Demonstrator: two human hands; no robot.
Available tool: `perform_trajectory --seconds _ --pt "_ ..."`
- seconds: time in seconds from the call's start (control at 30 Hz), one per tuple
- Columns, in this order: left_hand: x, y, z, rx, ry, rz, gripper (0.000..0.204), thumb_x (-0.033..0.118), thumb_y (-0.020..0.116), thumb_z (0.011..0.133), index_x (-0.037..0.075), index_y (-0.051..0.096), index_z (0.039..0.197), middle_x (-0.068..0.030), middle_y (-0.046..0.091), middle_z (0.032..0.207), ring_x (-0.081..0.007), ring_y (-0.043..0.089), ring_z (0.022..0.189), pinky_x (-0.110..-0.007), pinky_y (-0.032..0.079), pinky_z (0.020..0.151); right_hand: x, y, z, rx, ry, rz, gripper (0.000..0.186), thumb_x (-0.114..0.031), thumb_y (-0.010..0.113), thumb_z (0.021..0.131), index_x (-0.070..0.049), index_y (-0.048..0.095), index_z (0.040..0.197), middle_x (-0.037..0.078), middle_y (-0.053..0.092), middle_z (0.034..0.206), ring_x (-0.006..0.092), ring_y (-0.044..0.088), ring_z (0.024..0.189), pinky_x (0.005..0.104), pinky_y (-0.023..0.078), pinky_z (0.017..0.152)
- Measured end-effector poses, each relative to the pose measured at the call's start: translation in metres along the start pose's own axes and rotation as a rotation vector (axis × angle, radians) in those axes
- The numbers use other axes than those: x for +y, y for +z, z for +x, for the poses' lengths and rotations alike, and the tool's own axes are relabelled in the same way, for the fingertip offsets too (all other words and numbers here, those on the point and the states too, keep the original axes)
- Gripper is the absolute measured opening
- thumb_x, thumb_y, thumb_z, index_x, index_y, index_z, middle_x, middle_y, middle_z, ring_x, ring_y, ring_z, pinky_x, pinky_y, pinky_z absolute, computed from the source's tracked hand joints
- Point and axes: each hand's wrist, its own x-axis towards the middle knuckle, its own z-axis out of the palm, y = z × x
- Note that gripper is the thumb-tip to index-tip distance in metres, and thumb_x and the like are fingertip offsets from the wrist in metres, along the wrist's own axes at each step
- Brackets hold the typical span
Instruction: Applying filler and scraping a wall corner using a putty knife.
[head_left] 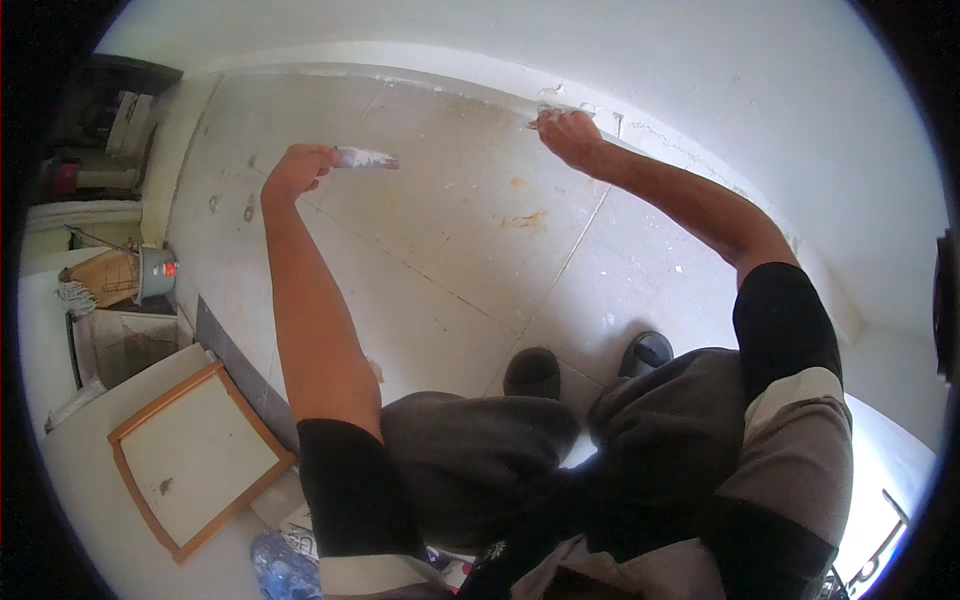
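My left hand [293,172] is closed around the handle end of a flat putty knife [367,160] and holds it out over the floor. White paste covers much of its blade. At the foot of the white wall [760,90], my right hand [570,138] is closed on a thin flat scraper [533,125], mostly hidden by the fingers. That hand is right beside the white strip [690,160] along the wall's base, where rough white patches show. Whether the scraper touches the strip I cannot tell.
Pale tiles [430,230] with stains and white specks cover the floor. My dark shoes [532,374] rest on them. At left are a wood-framed board [195,465], a grey bucket [157,272] and a mop head [75,298]; crumpled blue plastic [283,568] lies lower down.
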Motion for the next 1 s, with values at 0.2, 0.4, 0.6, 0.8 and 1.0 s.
perform_trajectory --seconds 0.2,0.4,0.6,0.8,1.0 --pt "-0.006 0.001 0.000 0.055 -0.034 0.056 0.026 0.023 0.062 0.076 0.004 0.063 0.093 0.0007 0.054 0.077 -0.0098 0.044 0.067 -0.023 0.036 0.055 0.003 -0.001 -0.007 -0.028 0.021 0.022 0.019 -0.006 0.056 0.075 0.005 0.054 0.091 0.011 0.063 0.077 0.0203 0.063 0.071 0.0303 0.049 0.051" --pt "-0.002 0.001 0.001 0.026 -0.060 0.073 0.024 0.022 0.062 0.076 0.004 0.063 0.092 0.0011 0.053 0.073 -0.0096 0.044 0.066 -0.023 0.036 0.054 0.010 0.013 0.005 0.029 0.001 0.003 0.023 -0.007 0.051 0.078 0.008 0.050 0.095 0.014 0.061 0.074 0.0210 0.062 0.060 0.0306 0.048 0.044" --pt "0.001 0.003 -0.003 0.040 -0.075 0.072 0.026 0.023 0.062 0.076 0.003 0.063 0.093 0.0010 0.053 0.073 -0.0093 0.045 0.065 -0.023 0.036 0.053 0.010 0.010 0.005 0.008 0.013 0.059 0.026 -0.007 0.052 0.078 0.010 0.050 0.098 0.015 0.061 0.076 0.0210 0.063 0.062 0.0293 0.047 0.044" --pt "0.007 0.005 -0.006 0.062 -0.072 0.082 0.029 0.024 0.062 0.076 0.003 0.063 0.095 0.0001 0.055 0.076 -0.0090 0.046 0.065 -0.023 0.036 0.054 0.002 0.019 0.009 0.020 -0.014 -0.025 0.032 -0.007 0.053 0.077 0.011 0.049 0.103 0.015 0.061 0.078 0.0216 0.063 0.064 0.0289 0.048 0.046" --pt "-0.002 0.004 0.001 0.030 -0.046 0.052 0.027 0.023 0.061 0.077 0.003 0.064 0.094 0.0008 0.054 0.073 -0.0093 0.042 0.063 -0.023 0.035 0.054 -0.002 0.009 0.013 0.003 0.007 0.053 0.016 -0.006 0.057 0.073 0.003 0.057 0.087 0.011 0.063 0.075 0.0203 0.063 0.071 0.0310 0.049 0.051"
